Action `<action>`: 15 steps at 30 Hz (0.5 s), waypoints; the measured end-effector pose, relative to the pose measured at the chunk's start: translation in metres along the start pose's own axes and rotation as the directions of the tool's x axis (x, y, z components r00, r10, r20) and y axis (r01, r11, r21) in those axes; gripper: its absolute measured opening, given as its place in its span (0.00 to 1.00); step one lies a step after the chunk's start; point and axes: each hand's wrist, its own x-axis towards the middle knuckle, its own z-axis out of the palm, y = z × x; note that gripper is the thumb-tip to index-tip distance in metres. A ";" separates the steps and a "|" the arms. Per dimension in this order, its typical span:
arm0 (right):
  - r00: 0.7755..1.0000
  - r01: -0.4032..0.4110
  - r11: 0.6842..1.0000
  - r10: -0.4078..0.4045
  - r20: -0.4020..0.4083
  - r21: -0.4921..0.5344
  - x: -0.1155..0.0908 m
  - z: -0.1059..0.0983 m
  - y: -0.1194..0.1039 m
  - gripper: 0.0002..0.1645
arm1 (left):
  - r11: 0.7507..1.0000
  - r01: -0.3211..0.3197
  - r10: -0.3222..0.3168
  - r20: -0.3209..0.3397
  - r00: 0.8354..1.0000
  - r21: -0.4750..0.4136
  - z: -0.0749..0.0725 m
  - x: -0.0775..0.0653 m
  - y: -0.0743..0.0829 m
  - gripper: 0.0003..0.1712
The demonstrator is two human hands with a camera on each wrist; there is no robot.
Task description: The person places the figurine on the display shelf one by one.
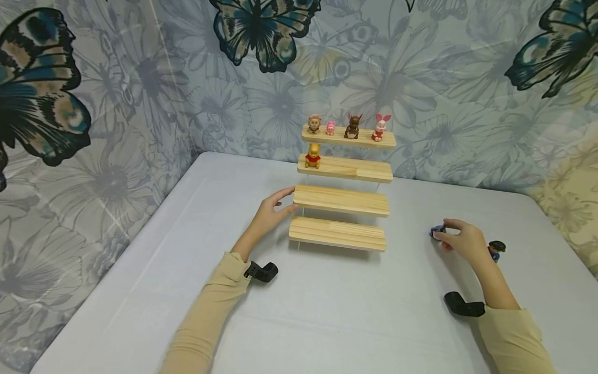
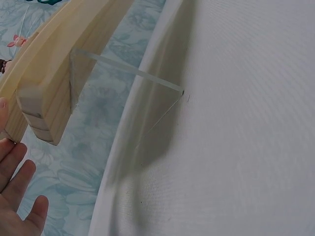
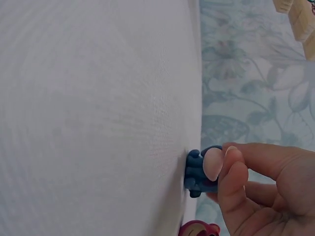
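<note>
My right hand pinches a small blue figurine between thumb and fingertips, low over the white table. A pale oval patch shows on the figurine. At the left end of a tiered wooden shelf, my left hand holds its fingers fairly straight, fingertips right at the edge of a middle board. In the left wrist view the left hand's fingers lie beside the board ends, with nothing gripped. Several toy figures stand on the top board, and a yellow bear figure in red sits on the board below.
Another figure with a dark cap stands behind my right wrist, partly hidden. In the right wrist view a pink-red figure shows at the bottom edge. Clear supports hold up the boards. A butterfly-patterned wall covering borders the table.
</note>
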 end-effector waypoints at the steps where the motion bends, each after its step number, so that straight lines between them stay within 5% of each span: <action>1: 1.000 -0.006 1.000 0.006 0.006 0.001 0.000 0.000 0.000 0.34 | 1.000 -0.005 0.005 0.002 1.000 -0.003 -0.001 -0.001 0.005 0.29; 7: 0.998 -0.043 0.999 0.041 0.050 0.024 0.000 0.002 0.001 0.37 | 1.000 -0.014 0.015 0.017 1.000 -0.020 -0.006 -0.008 0.033 0.27; 15: 0.994 -0.063 0.995 0.056 0.096 0.075 0.000 0.002 0.004 0.38 | 1.000 -0.001 0.001 0.016 1.000 -0.014 -0.006 -0.008 0.036 0.27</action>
